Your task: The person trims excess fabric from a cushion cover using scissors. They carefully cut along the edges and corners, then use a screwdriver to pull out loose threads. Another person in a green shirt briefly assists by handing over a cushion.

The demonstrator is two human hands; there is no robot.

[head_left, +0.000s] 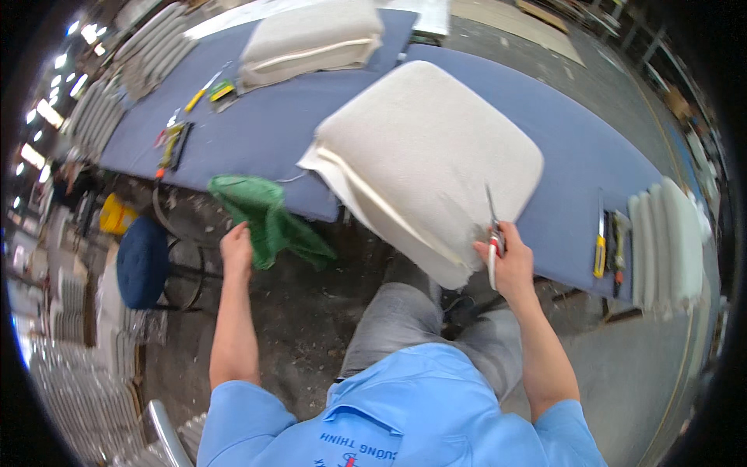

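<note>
Off the table's front edge, my left hand (236, 247) is closed on a green cloth (261, 214), which hangs over the floor with its top near the edge. In my right hand (510, 261) is a pair of scissors (492, 237), blades pointing away from me. They are just over the near right corner of a cream upholstered cushion (436, 140). The cushion lies tilted on the table, its piped seam and a loose fabric flap (381, 218) hanging past the front edge. A dark smudge shows on the fabric close to the scissors.
The blue-covered table (498, 89) holds a second cream cushion (311, 39) at the back. Yellow cutters and a staple gun (177, 148) lie left; a yellow cutter (600, 253), another tool (620, 245) and stacked pads (668, 241) are right. A blue round stool (144, 263) stands left.
</note>
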